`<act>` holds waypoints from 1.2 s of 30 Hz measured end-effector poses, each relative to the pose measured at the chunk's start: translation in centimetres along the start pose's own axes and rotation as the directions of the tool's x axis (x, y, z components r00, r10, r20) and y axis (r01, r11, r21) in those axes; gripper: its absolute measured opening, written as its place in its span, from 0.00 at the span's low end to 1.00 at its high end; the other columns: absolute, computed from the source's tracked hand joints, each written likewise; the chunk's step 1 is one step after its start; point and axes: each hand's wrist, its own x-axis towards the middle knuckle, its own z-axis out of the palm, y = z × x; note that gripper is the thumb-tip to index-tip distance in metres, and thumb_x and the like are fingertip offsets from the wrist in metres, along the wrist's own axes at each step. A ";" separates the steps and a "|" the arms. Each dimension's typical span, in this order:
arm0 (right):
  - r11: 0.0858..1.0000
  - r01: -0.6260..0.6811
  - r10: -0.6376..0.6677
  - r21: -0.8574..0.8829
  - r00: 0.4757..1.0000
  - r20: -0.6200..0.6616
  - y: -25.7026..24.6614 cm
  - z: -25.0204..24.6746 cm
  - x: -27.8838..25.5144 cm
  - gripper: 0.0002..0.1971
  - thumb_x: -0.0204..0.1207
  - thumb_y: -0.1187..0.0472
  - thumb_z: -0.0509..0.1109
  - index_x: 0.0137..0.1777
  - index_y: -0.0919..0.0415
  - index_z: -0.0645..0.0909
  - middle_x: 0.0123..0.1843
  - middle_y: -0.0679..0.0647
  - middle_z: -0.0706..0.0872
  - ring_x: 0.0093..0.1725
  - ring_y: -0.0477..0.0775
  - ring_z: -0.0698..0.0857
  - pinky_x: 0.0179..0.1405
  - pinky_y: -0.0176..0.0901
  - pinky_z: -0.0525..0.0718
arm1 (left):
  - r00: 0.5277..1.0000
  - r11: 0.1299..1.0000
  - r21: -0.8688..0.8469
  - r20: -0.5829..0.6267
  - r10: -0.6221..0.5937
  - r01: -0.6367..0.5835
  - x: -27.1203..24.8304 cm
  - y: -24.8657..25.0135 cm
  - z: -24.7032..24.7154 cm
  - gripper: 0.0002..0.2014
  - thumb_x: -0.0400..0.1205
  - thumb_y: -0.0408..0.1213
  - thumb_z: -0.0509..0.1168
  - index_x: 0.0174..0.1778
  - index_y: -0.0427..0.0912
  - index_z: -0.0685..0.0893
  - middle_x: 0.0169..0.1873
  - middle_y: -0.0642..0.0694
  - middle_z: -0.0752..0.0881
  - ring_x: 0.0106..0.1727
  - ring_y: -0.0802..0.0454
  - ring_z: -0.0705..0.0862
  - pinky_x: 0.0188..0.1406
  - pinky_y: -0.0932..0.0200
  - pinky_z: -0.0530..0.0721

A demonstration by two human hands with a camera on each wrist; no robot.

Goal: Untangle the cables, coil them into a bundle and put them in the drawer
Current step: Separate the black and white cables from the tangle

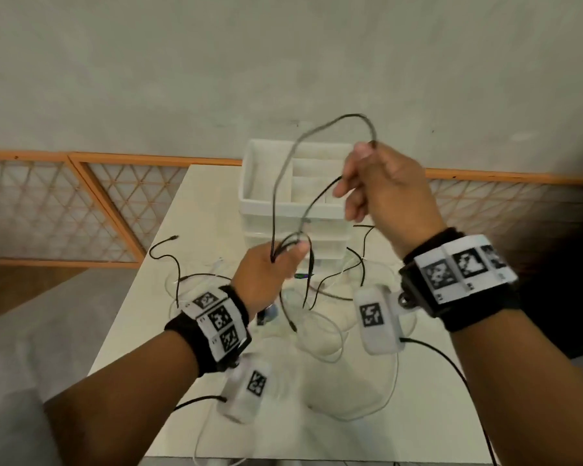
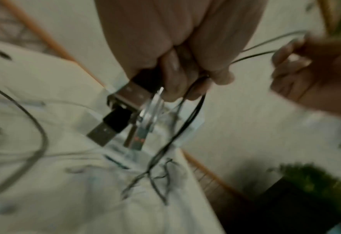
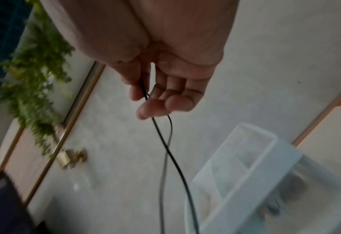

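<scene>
Thin black cable (image 1: 285, 169) raised in a loop above the white table (image 1: 216, 183), strung between two hands and trailing into the tangle of black and white cables (image 1: 320, 297) left lying on the tabletop. Judged light, limp and springy, apt to kink and snag on the others; best taken near the plugs and fed through the fingers a loop at a time. Gripped low and near by the left hand (image 1: 270, 274), fingers curled round several strands; pinched higher and to the right between thumb and forefinger of the right hand (image 1: 384, 186), remaining fingers loosely spread. White plastic drawer unit (image 1: 260, 183) stood at the far edge of the table, just beyond the hands, top tray open. Shown only from the left wrist: USB plugs (image 2: 115, 120) bunched under the clenched fingers. Shown only from the right wrist: two strands crossed below the pinch, and a potted green plant (image 3: 35, 76) off to the side.
</scene>
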 end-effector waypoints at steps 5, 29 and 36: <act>0.997 -0.027 0.006 -0.079 0.967 -0.253 1.8 -4.4 1.3 0.18 0.88 0.52 0.57 0.38 0.57 0.78 0.29 0.55 0.84 0.20 0.52 0.77 0.20 0.37 0.73 | 0.996 0.903 0.422 0.008 -0.089 0.077 -0.6 -4.5 -2.9 0.25 0.79 0.56 0.69 0.28 0.44 0.66 0.22 0.55 0.68 0.23 0.56 0.67 0.26 0.61 0.65; 0.807 -0.283 0.303 -0.519 0.952 -0.048 8.8 0.5 -0.4 0.35 0.72 0.56 0.78 0.78 0.41 0.68 0.51 0.50 0.83 0.49 0.50 0.83 0.50 0.39 0.78 | 0.997 0.996 0.063 0.051 -0.065 0.062 1.2 -0.4 -8.8 0.27 0.88 0.53 0.54 0.41 0.36 0.87 0.20 0.57 0.67 0.22 0.55 0.61 0.20 0.64 0.61; 0.883 -0.101 0.286 -0.459 0.891 0.353 6.5 6.9 -2.0 0.08 0.76 0.46 0.75 0.38 0.47 0.86 0.26 0.37 0.85 0.26 0.40 0.81 0.32 0.33 0.77 | 0.953 0.946 0.182 0.198 0.231 -0.267 0.1 3.7 -7.7 0.18 0.89 0.40 0.59 0.41 0.34 0.88 0.16 0.60 0.72 0.17 0.63 0.69 0.17 0.76 0.68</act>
